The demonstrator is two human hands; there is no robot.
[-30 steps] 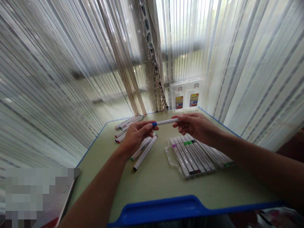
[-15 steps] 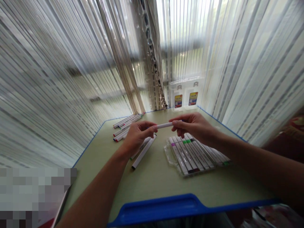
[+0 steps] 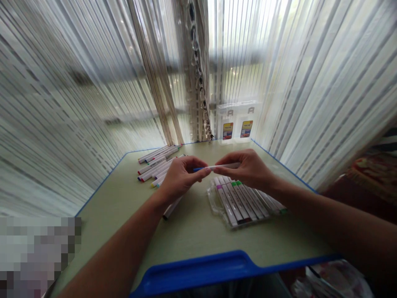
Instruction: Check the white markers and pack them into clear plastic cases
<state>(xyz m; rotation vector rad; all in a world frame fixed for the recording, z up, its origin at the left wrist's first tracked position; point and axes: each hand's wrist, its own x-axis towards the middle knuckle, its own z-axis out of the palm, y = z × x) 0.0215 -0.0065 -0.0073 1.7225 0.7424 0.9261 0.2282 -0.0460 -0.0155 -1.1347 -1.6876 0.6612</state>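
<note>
Both hands hold one white marker (image 3: pixel 214 167) level above the green table (image 3: pixel 198 231). My left hand (image 3: pixel 180 178) pinches its blue-tipped left end. My right hand (image 3: pixel 248 167) pinches the white barrel on the right. Below my right hand lies a clear plastic case (image 3: pixel 238 203) with several markers laid side by side, with purple and green caps showing. One or two loose markers (image 3: pixel 172 206) lie under my left wrist.
A heap of several loose markers (image 3: pixel 156 165) lies at the table's far left. Two clear marker packs (image 3: pixel 235 124) stand against the striped curtain at the back. A blue handle edge (image 3: pixel 198 273) borders the table's near side. Curtains close in left, back and right.
My hands have come closer together and slightly lower on the marker. The blue end, hidden half a second ago, shows again by my left fingers. The view has shifted a little.
</note>
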